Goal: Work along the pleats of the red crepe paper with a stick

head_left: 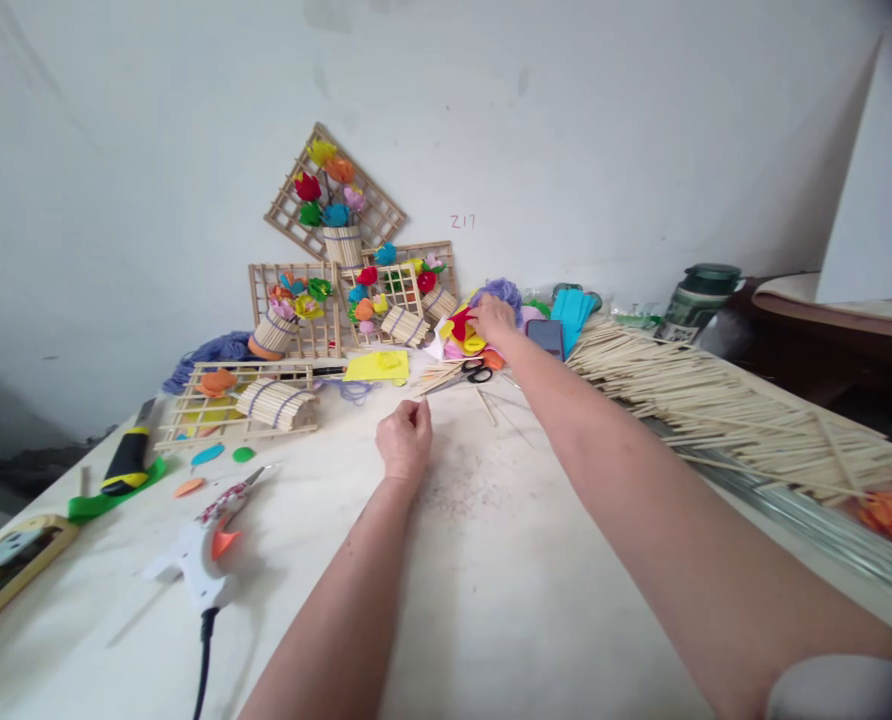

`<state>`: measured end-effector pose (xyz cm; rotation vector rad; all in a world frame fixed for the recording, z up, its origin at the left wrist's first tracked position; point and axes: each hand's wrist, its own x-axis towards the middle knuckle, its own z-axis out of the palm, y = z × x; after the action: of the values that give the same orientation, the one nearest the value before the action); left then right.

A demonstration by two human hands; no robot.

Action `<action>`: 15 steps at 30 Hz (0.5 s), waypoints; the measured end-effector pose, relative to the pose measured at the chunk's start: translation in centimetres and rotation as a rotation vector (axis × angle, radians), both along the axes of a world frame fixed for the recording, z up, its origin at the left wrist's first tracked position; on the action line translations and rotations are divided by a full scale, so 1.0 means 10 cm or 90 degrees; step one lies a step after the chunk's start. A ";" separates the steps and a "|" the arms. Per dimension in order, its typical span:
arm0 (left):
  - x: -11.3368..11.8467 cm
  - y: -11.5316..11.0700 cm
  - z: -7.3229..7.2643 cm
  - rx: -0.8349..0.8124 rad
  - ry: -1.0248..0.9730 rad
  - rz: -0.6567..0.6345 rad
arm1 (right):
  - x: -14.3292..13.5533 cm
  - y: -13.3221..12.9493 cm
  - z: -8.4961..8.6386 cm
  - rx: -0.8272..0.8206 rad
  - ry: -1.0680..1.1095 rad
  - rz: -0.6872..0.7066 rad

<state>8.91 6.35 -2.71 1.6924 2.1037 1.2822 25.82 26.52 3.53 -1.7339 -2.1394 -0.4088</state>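
My left hand (405, 440) rests on the table, its fingers curled into a fist, with nothing seen sticking out of it. My right hand (493, 322) reaches far forward to a heap of coloured crepe paper, fingers bent in a pinch at a red crepe paper piece (461, 322). Yellow paper (474, 342) and purple paper (500, 290) lie around it. Just below that heap are black-handled scissors (478, 372), with thin sticks (440, 376) beside them. A yellow sheet (376, 366) lies between the hands and the stick frames.
Stick lattices with paper flowers (335, 190) lean on the wall. At left are a glue gun (204, 565), a utility knife (127, 460) and a power strip (18, 560). Many wooden sticks (716, 410), a phone (545, 338) and a dark jar (699, 305) occupy the right.
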 end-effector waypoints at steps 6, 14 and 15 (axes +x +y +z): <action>-0.01 0.01 -0.02 0.016 -0.033 -0.012 | 0.10 0.03 0.24 0.043 0.087 -0.011; -0.02 0.02 -0.04 0.022 -0.061 -0.022 | 0.15 0.04 0.54 0.138 0.177 -0.023; -0.03 0.03 -0.05 0.029 -0.077 -0.026 | 0.14 0.03 0.57 0.150 0.192 -0.025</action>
<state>8.64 6.68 -3.20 1.6218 1.9769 1.3939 27.22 26.85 9.28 -1.5927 -1.7732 -0.3656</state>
